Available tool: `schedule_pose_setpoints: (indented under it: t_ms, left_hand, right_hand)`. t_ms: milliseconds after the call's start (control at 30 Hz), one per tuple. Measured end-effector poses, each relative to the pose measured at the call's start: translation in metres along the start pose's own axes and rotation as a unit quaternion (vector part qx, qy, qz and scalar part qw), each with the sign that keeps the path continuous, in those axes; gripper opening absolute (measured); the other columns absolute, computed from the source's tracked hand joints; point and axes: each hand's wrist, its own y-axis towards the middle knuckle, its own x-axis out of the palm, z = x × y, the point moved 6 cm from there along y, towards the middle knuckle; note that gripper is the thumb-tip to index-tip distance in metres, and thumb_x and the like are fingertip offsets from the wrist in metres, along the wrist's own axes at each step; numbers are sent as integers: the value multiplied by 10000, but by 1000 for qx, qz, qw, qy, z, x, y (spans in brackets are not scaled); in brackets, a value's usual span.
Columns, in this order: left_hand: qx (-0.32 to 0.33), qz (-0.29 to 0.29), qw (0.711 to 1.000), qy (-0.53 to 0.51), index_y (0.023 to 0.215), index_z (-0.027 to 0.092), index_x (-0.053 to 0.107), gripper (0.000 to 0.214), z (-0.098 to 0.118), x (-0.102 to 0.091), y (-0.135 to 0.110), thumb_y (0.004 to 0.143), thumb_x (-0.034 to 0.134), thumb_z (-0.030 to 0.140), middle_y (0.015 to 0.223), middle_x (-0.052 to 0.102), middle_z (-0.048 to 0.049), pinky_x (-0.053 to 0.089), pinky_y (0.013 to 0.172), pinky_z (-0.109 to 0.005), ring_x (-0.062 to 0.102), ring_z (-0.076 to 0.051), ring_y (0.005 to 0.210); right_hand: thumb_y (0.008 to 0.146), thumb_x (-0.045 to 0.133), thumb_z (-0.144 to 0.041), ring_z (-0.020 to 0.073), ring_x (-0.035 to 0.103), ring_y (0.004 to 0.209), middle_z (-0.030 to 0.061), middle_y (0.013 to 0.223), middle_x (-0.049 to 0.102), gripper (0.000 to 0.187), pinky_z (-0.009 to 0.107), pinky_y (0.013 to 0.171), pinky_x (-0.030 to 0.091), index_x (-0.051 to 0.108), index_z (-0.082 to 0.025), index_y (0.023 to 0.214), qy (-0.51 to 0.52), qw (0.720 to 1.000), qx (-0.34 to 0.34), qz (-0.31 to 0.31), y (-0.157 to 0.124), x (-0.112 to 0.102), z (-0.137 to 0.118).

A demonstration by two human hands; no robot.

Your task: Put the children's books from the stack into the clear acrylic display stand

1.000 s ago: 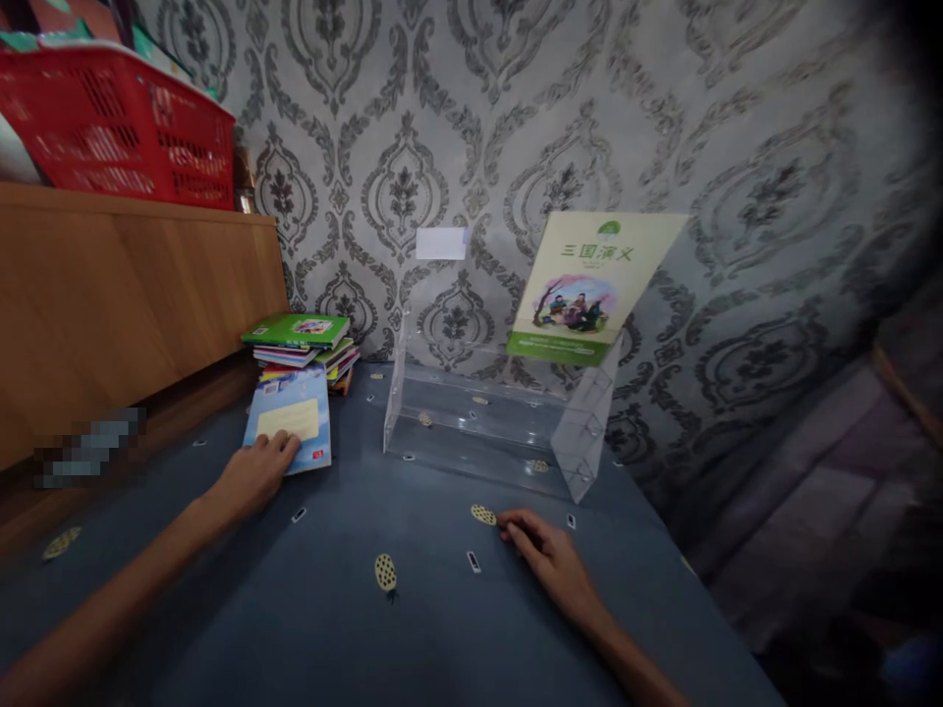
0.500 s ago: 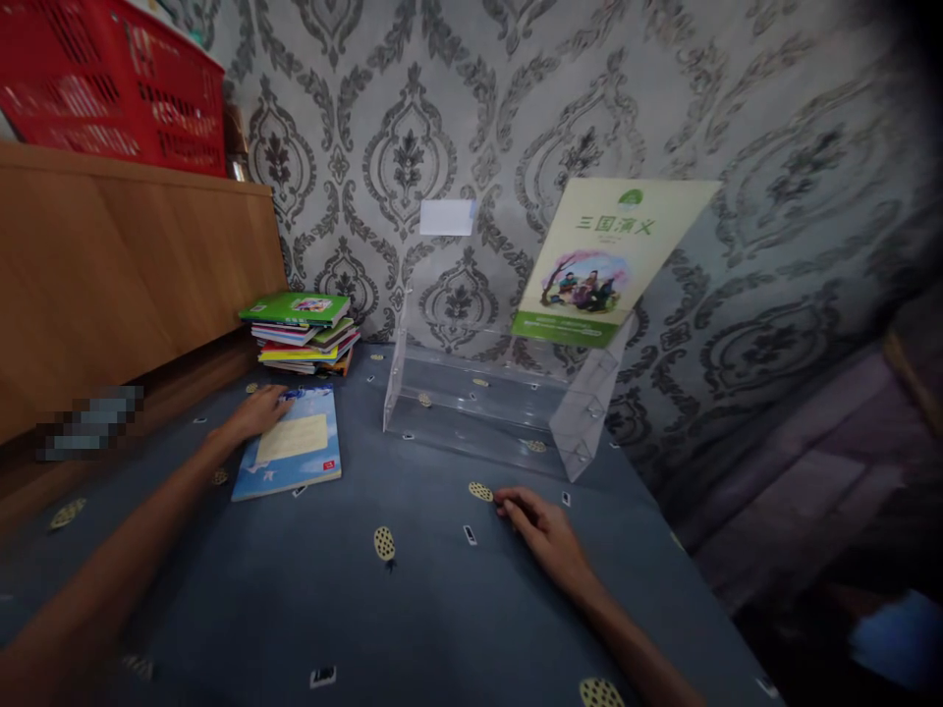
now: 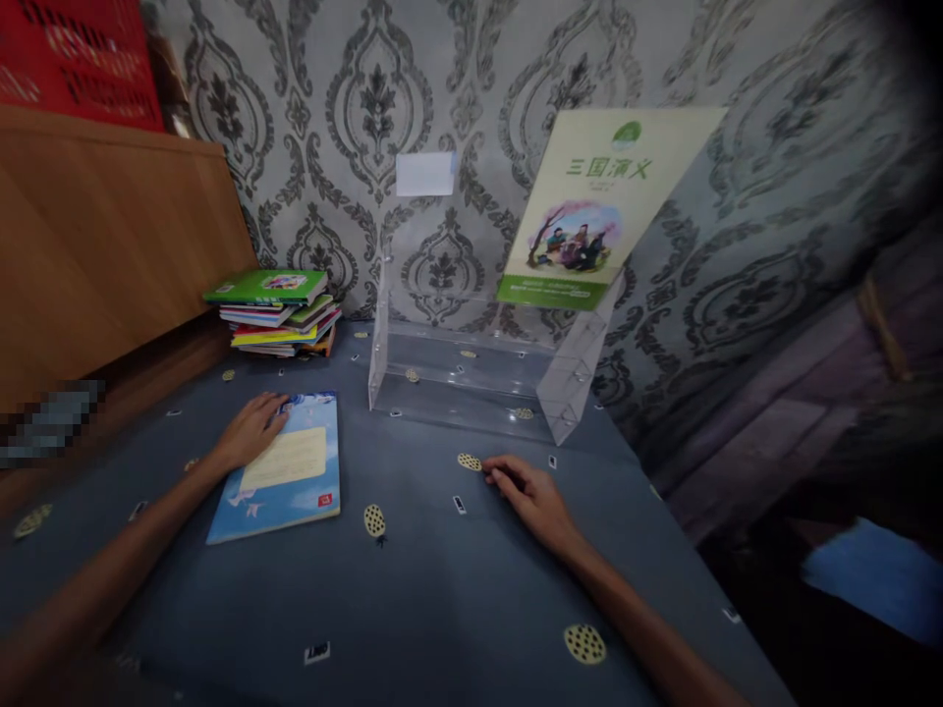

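A blue book (image 3: 284,506) with a pale yellow panel lies flat on the dark tablecloth at the left. My left hand (image 3: 254,430) rests over its upper left part, fingers stretched out flat on the cover; the thumb is hard to make out. Towards the right, my right hand (image 3: 531,499) lies on the cloth beside a printed pineapple, thumb and fingers curled together with nothing visible in them. Behind it stands a clear acrylic book rack (image 3: 567,383), tiered. A pale green book (image 3: 589,211) leans upright in the rack's right side, front cover showing.
Several books form a stack (image 3: 276,314) near the wall, a green one on top. A wooden cabinet (image 3: 110,221) carrying a red basket (image 3: 81,64) borders the left. A white label (image 3: 425,174) shows above the rack. Blue fabric (image 3: 876,579) lies beyond the table's right edge.
The blue book has slid towards me, away from the stack, with my left hand on it. My right hand stays by the printed pineapple. The view has shifted a little.
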Motion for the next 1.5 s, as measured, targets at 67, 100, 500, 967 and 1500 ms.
schedule_pose_setpoints:
  t_ms: [67, 100, 500, 967, 1500]
  left_hand:
    - [13, -6, 1000, -15, 1414, 132, 535, 599, 14, 3, -10, 972, 298, 458, 1483, 526, -135, 317, 1191, -479, 413, -283, 1429]
    - [22, -8, 999, -22, 1417, 134, 534, 596, 23, 5, -15, 974, 303, 458, 1492, 517, -134, 311, 1195, -484, 402, -284, 1437]
    - [132, -17, 983, -127, 1399, 165, 557, 494, 142, 16, -45, 993, 406, 402, 1504, 507, -125, 330, 1193, -519, 380, -281, 1456]
    - [183, -22, 966, -183, 1389, 178, 513, 440, 272, 46, -33, 998, 403, 348, 1494, 498, -146, 301, 1189, -551, 352, -297, 1462]
    - [224, -21, 961, -159, 1413, 180, 500, 450, 298, 52, -35, 1011, 390, 351, 1505, 486, -150, 293, 1186, -551, 355, -306, 1459]
  right_hand:
    - [882, 524, -460, 235, 710, 824, 72, 890, 750, 332, 371, 794, 562, 712, -201, 970, -3, 1000, -2, 0, 0, 0, 0]
    - [884, 520, -456, 235, 709, 826, 72, 883, 748, 336, 368, 787, 561, 713, -198, 979, -4, 1000, -3, 0, 0, 0, 0]
    - [900, 491, -408, 223, 704, 834, 65, 907, 744, 305, 345, 755, 550, 704, -211, 993, -12, 1000, -13, 2, -1, 1, -3]
    - [962, 472, -319, 254, 641, 1115, 90, 1136, 720, 244, 427, 992, 485, 690, -237, 1037, -84, 986, -124, 67, -10, -7, -28]
    - [994, 453, -274, 262, 515, 1357, 117, 1413, 608, 394, 574, 1166, 317, 582, -236, 1364, -243, 954, -172, -27, -19, 18, -25]
